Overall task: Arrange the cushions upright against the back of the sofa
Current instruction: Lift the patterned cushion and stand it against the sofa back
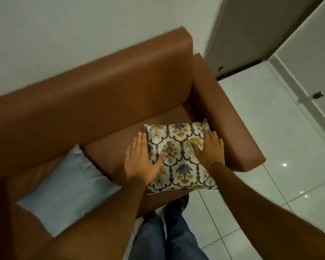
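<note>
We're spreading our left hand (139,162) and right hand (210,149) flat across the floral cushion (178,156), needing edge grips to stand it against the sofa back (94,102).

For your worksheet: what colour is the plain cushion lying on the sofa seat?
Pale blue cushion, head view.
</note>
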`<control>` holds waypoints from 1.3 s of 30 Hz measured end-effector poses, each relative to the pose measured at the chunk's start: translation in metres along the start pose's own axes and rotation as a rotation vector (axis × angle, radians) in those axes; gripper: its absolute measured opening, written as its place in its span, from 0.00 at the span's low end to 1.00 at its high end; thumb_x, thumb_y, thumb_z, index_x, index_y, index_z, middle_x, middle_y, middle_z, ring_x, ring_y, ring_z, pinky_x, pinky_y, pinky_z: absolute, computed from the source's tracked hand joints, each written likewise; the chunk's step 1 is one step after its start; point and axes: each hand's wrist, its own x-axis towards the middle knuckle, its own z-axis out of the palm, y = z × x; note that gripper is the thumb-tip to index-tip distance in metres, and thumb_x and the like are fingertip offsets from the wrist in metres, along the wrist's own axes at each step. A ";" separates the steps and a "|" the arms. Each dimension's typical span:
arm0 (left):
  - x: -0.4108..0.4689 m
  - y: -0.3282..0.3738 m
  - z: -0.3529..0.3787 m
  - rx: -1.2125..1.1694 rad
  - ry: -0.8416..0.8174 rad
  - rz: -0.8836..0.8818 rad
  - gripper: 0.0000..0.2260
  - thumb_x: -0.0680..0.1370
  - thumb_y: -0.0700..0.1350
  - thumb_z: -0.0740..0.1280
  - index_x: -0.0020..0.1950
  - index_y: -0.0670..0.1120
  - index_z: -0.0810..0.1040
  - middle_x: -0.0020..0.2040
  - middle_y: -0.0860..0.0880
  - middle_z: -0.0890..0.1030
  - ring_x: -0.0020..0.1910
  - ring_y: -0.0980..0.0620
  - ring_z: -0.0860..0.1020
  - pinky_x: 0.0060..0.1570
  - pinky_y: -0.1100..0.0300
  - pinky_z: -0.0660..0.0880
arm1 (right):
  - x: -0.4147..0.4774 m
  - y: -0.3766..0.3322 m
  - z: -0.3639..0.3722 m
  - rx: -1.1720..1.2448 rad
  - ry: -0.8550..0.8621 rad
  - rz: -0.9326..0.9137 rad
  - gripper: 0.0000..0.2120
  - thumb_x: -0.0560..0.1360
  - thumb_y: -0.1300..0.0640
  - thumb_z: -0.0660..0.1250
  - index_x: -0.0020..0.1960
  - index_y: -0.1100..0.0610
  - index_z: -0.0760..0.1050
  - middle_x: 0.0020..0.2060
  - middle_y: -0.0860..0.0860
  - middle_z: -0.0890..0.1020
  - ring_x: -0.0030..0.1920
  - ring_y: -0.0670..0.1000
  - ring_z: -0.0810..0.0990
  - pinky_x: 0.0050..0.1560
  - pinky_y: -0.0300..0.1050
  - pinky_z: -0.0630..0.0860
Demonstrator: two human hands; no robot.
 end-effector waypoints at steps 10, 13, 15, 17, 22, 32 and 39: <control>0.085 -0.037 0.142 -0.828 -0.462 -0.605 0.56 0.71 0.76 0.71 0.90 0.53 0.51 0.89 0.49 0.58 0.87 0.42 0.59 0.83 0.39 0.59 | 0.058 0.111 0.111 0.786 -0.419 0.682 0.43 0.76 0.33 0.71 0.82 0.52 0.62 0.76 0.57 0.75 0.72 0.63 0.75 0.75 0.63 0.70; 0.084 -0.049 0.163 -0.889 -0.456 -0.555 0.66 0.61 0.79 0.76 0.90 0.56 0.49 0.89 0.53 0.56 0.88 0.47 0.57 0.85 0.39 0.56 | 0.055 0.122 0.123 0.809 -0.391 0.626 0.41 0.73 0.30 0.72 0.79 0.48 0.67 0.73 0.53 0.78 0.71 0.61 0.76 0.75 0.65 0.69; 0.083 -0.051 0.173 -0.900 -0.424 -0.561 0.67 0.61 0.74 0.81 0.89 0.54 0.50 0.89 0.51 0.58 0.87 0.47 0.58 0.85 0.43 0.57 | 0.054 0.125 0.123 0.810 -0.385 0.607 0.41 0.71 0.30 0.74 0.78 0.47 0.69 0.72 0.52 0.79 0.71 0.60 0.77 0.75 0.66 0.69; 0.085 -0.051 0.178 -0.929 -0.419 -0.591 0.62 0.63 0.65 0.85 0.88 0.51 0.56 0.86 0.50 0.65 0.85 0.46 0.63 0.82 0.49 0.61 | 0.055 0.126 0.120 0.801 -0.401 0.604 0.39 0.71 0.33 0.76 0.76 0.48 0.71 0.70 0.53 0.80 0.70 0.61 0.78 0.75 0.66 0.70; 0.080 -0.059 0.161 -0.976 -0.393 -0.613 0.44 0.68 0.52 0.87 0.78 0.54 0.69 0.71 0.55 0.79 0.75 0.47 0.75 0.68 0.51 0.71 | 0.050 0.112 0.102 0.872 -0.383 0.496 0.31 0.76 0.49 0.78 0.75 0.51 0.72 0.66 0.52 0.82 0.64 0.57 0.81 0.68 0.59 0.76; 0.076 -0.083 0.082 -1.045 -0.064 -0.360 0.42 0.70 0.32 0.83 0.79 0.49 0.69 0.67 0.57 0.81 0.59 0.73 0.81 0.58 0.72 0.79 | 0.071 0.044 0.072 1.012 -0.186 0.203 0.41 0.72 0.74 0.76 0.78 0.49 0.69 0.69 0.48 0.81 0.67 0.47 0.81 0.63 0.49 0.83; 0.120 -0.102 0.062 -1.103 0.097 -0.348 0.47 0.69 0.35 0.85 0.81 0.54 0.65 0.76 0.54 0.77 0.72 0.56 0.78 0.66 0.61 0.79 | 0.140 -0.019 0.068 0.929 -0.178 0.035 0.39 0.76 0.71 0.74 0.80 0.49 0.64 0.70 0.45 0.77 0.70 0.49 0.75 0.68 0.53 0.77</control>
